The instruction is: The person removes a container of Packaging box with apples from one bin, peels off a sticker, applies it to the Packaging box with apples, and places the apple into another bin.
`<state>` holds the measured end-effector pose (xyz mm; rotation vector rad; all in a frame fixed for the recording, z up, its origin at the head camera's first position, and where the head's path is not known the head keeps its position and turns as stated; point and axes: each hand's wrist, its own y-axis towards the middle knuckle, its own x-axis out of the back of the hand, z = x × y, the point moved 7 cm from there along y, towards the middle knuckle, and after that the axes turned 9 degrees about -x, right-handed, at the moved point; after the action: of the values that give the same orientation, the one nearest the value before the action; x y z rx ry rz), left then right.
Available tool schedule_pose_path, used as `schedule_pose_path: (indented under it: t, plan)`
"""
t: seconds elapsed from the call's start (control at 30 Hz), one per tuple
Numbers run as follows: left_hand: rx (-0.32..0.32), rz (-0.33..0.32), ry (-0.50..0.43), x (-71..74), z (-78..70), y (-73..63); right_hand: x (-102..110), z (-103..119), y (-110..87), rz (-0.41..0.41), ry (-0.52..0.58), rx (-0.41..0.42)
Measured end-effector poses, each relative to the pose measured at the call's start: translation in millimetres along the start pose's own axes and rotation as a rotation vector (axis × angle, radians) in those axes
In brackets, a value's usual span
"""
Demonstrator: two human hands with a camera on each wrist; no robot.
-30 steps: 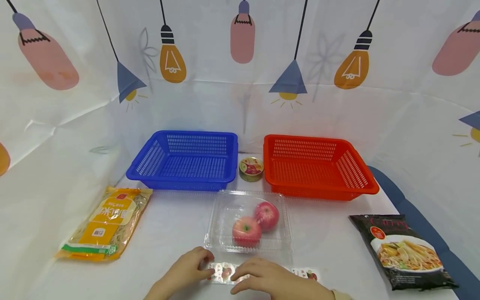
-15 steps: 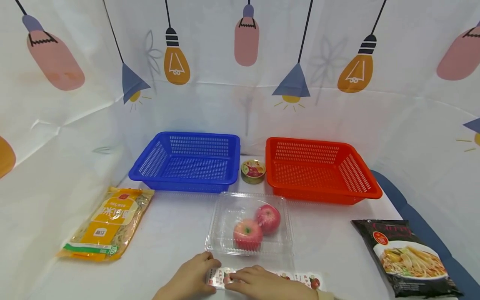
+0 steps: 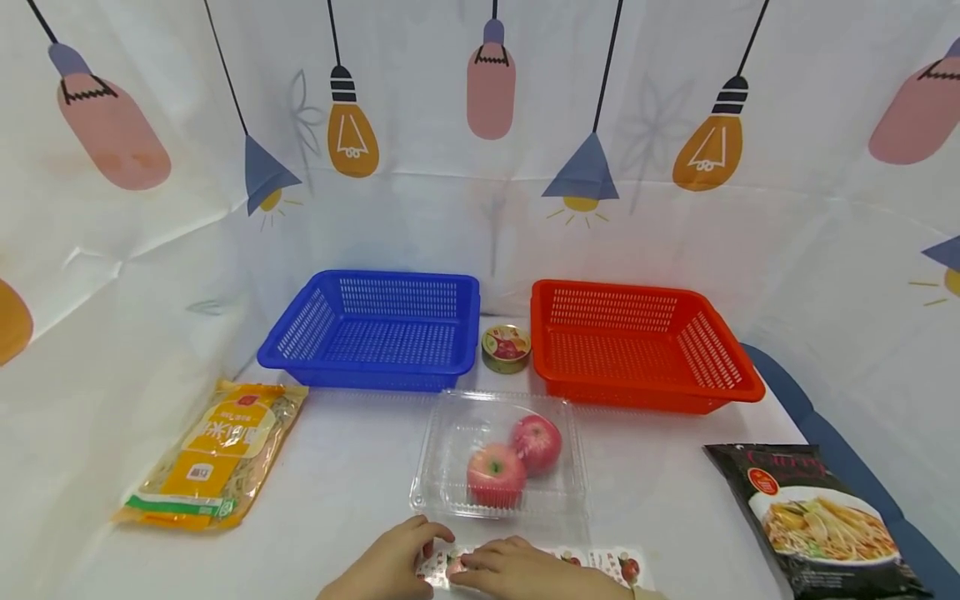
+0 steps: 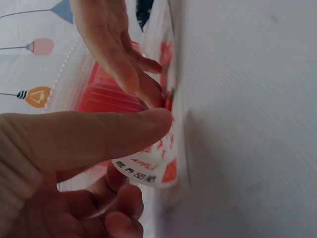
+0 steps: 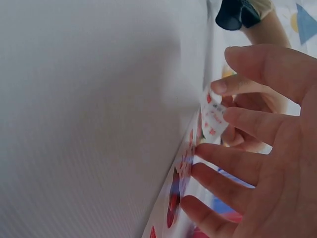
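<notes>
A strip of apple-printed sticker labels [image 3: 622, 567] lies at the front of the table. My left hand [image 3: 393, 562] is at its left end, and thumb and fingers pinch a label [image 4: 148, 171] whose end curls up off the table, as the left wrist view shows. On the strip just to the right rests my right hand [image 3: 525, 571], its fingers spread and fairly straight, fingertips touching the strip [image 5: 173, 196]. Beyond both hands stands a closed clear plastic clamshell box [image 3: 442, 467] with two red apples [image 3: 497, 475] inside.
Behind the box are a blue basket [image 3: 375, 375], a small round can [image 3: 506, 348] and a red basket [image 3: 637, 392]. A yellow noodle bag [image 3: 213, 458] lies at left, a black curry noodle packet [image 3: 825, 517] at right. A printed curtain [image 3: 427, 217] surrounds the table.
The right hand has lowered from above the strip and moved slightly left onto it. The left hand has moved a little to the right along the strip's end. The head view has shifted slightly.
</notes>
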<state>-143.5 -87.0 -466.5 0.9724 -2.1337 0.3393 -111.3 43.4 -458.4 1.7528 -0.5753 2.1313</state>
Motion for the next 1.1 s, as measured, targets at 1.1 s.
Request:
schedule_pose_path:
  t: [1.1]
  plan:
    - [0.06, 0.094, -0.261, 25.6, -1.8, -12.1, 10.5, -13.7, -4.6, 0.064, 0.371, -0.164]
